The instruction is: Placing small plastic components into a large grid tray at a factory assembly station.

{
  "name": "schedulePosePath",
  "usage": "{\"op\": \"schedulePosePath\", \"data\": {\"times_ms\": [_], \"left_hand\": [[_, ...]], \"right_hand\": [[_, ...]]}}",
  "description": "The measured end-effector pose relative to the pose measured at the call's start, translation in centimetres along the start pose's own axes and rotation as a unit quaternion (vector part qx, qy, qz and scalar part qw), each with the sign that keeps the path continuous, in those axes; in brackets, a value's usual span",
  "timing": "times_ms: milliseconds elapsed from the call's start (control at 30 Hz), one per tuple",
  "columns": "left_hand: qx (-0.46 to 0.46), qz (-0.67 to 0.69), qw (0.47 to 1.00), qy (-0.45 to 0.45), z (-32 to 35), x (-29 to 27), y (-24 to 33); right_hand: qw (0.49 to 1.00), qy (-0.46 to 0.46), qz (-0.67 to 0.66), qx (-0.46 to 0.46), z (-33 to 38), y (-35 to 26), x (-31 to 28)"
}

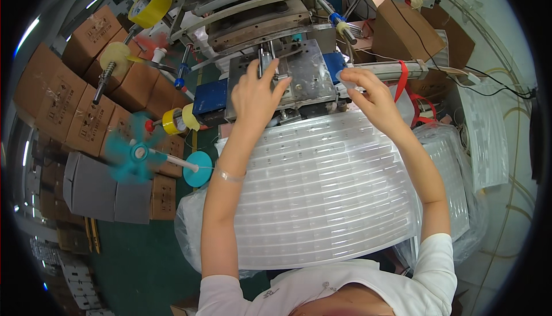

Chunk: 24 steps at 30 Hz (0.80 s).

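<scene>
My left hand is over the steel plate of a press machine, beside a small metal fixture. Its thumb and index finger are apart, and I see nothing held between them. At the plate's right edge, my right hand has its fingers curled around a small translucent piece, whose kind I cannot make out. Below both hands spreads a broad stack of clear ribbed plastic sheets, reaching almost to my body.
A teal fan spins at the left, blades blurred. Tape rolls hang on rods beside the press. Cardboard boxes are piled at the far left. A red strap hangs at the right, near more plastic sheets.
</scene>
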<state>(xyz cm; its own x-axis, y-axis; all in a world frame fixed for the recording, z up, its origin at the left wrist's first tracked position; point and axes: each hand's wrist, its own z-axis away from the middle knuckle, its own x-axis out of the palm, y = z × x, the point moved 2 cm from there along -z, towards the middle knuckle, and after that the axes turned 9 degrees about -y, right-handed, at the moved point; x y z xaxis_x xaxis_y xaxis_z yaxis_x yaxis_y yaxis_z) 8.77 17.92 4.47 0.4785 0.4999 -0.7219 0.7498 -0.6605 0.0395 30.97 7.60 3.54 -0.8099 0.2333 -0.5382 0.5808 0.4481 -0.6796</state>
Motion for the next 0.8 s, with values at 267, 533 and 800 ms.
{"op": "schedulePosePath", "data": {"times_ms": [267, 533, 800], "left_hand": [[-0.029, 0.036, 0.988, -0.144, -2.5, 0.1, 1.9], [0.013, 0.236, 0.963, -0.128, 7.0, -2.6, 3.9], [-0.021, 0.282, 0.933, -0.221, 8.2, -0.9, 5.3]], "right_hand": [[0.988, 0.089, 0.100, -0.076, -5.0, -0.2, 3.3], [0.959, 0.035, 0.274, -0.063, -9.5, 0.4, 8.1], [0.985, 0.075, 0.148, -0.056, -6.9, 2.3, 5.3]]}}
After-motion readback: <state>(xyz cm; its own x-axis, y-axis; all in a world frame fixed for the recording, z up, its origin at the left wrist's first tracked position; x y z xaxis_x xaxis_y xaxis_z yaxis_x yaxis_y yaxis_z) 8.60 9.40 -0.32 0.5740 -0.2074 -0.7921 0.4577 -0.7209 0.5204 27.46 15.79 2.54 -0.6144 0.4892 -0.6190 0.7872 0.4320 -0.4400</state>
